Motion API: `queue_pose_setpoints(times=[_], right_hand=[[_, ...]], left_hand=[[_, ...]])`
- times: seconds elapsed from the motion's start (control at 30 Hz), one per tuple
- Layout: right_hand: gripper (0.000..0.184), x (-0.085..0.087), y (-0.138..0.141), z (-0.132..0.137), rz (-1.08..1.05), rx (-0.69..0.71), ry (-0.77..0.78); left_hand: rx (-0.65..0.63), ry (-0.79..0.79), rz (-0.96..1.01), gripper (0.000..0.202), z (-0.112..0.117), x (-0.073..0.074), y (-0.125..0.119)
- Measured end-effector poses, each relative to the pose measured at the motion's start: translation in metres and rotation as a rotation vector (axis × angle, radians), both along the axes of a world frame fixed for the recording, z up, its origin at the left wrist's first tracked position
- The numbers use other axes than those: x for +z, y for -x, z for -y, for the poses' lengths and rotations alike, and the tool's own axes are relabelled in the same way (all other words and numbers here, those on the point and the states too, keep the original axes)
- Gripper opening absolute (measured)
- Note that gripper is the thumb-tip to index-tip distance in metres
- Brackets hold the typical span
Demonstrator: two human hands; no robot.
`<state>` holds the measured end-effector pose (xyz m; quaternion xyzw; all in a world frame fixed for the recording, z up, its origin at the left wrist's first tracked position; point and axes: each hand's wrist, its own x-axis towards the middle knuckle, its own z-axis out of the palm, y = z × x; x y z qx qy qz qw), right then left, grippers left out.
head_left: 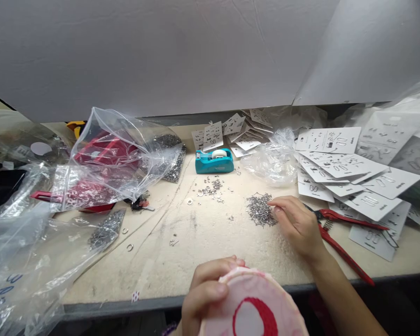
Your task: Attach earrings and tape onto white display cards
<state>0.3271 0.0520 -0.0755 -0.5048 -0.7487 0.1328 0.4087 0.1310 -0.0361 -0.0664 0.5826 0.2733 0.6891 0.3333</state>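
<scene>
My left hand is closed around the edge of a round pink embroidery hoop, whose fabric carries a thick red stitched ring. The hoop is near the front edge of the table and cut off by the bottom of the view. My right hand reaches to the right side of a pile of small silvery metal pins. Its thumb and forefinger are pinched together at the pile; what is between them, if anything, is too small to make out.
A teal tape dispenser stands behind scattered tiny metal bits. Red-handled pliers lie right of my right hand, beside stacked printed cards. Clear plastic bags with metal parts crowd the left. A pale panel rises behind.
</scene>
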Motion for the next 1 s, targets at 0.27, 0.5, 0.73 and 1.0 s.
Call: queue_pose_setpoints(times=[0.27,0.5,0.73,1.0], right_hand=[[0.013,0.021,-0.008,-0.004,0.060,-0.114,-0.073],[0.025,0.045,-0.057,-0.024,0.624,-0.457,0.007],[0.030,0.054,-0.075,-0.044,0.939,-0.490,0.218],[0.030,0.081,-0.092,-0.058,0.921,-0.576,-0.232]], left_hand=[[-0.018,0.182,0.035,0.035,-0.007,0.007,0.006],[-0.156,0.459,-0.043,0.030,-0.017,-0.013,0.032],[-0.103,0.462,-0.013,0.029,-0.011,-0.012,0.023],[-0.150,0.309,-0.109,0.042,-0.016,-0.014,0.023]])
